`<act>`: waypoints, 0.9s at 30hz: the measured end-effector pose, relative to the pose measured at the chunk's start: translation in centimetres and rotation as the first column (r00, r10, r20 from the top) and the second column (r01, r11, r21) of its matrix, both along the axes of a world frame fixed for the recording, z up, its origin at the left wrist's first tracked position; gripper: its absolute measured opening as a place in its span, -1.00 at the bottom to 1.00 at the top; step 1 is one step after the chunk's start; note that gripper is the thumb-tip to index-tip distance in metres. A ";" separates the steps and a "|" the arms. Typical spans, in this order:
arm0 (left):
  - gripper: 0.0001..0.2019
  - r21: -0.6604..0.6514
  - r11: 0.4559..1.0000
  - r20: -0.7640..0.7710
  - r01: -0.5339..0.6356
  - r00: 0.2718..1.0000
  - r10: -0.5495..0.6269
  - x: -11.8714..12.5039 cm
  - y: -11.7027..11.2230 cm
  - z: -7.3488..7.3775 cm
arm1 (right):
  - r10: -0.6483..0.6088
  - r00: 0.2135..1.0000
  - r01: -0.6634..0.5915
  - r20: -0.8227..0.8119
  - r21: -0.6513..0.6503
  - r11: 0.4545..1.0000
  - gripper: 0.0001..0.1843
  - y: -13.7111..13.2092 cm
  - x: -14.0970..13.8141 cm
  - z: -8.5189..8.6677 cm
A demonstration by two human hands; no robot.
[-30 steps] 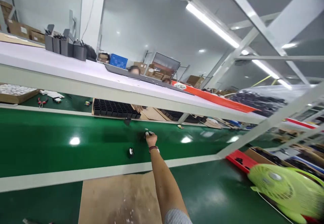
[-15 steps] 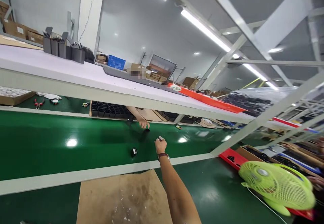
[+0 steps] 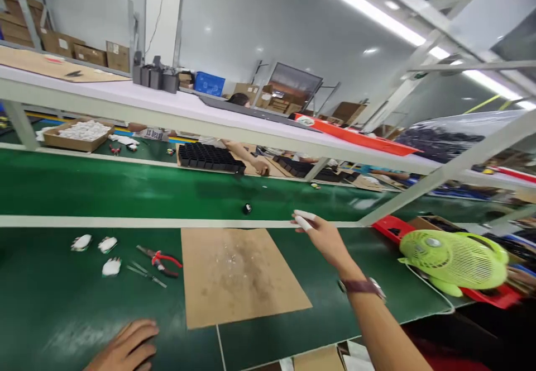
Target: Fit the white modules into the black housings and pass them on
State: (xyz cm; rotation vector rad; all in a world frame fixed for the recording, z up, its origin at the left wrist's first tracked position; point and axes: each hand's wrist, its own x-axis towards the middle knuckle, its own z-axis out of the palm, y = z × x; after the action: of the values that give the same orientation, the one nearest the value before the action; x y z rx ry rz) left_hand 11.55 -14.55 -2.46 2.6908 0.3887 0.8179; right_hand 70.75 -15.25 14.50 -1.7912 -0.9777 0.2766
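Left hand (image 3: 125,348) cut off below; black item (image 3: 247,209) indistinctly small.

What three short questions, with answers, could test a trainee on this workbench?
1. How many white-topped pieces lie left of the red-handled pliers on the near table?
2. True or false: the tweezers lie between those pieces and the brown sheet.
3. Which hand has white-covered fingertips? (a) left hand (b) right hand

Key: 1. Three. 2. True. 3. b.
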 end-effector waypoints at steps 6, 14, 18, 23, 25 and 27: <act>-0.63 0.027 0.995 -0.157 0.092 0.984 -0.087 -2.4 -0.1 4.8 | 0.249 0.966 -0.235 0.073 -0.162 0.958 -0.55 -9.4 -14.2 -4.9; -0.66 0.136 0.978 -0.044 -0.156 0.986 0.163 -7.7 5.2 5.0 | 0.586 0.767 -0.567 0.261 -0.153 0.810 -0.64 -6.5 -31.5 -8.2; -0.68 0.095 0.943 0.081 -0.320 0.946 0.313 -10.2 6.8 4.5 | 0.674 0.568 -0.675 0.472 -0.201 0.709 -0.64 -0.7 -36.3 -10.2; -0.70 0.045 0.868 0.154 -0.494 0.862 0.482 -12.6 6.9 3.2 | 0.655 0.332 -0.657 0.679 -0.332 0.677 -0.67 4.7 -38.8 -13.0; -0.69 -0.006 0.832 0.141 -0.555 0.823 0.550 -13.3 7.0 2.5 | 0.639 0.298 -0.638 0.710 -0.350 0.686 -0.66 5.6 -39.0 -13.8; -0.66 -0.073 0.786 0.102 -0.614 0.780 0.618 -13.8 7.6 2.1 | 0.618 0.302 -0.628 0.726 -0.336 0.702 -0.65 5.9 -38.7 -14.5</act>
State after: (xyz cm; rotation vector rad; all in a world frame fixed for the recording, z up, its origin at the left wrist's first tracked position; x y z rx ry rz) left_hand -2.20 -6.98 -0.35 2.4605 1.2894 1.1157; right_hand 32.02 -9.36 -0.04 -1.3826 -2.3762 -0.1234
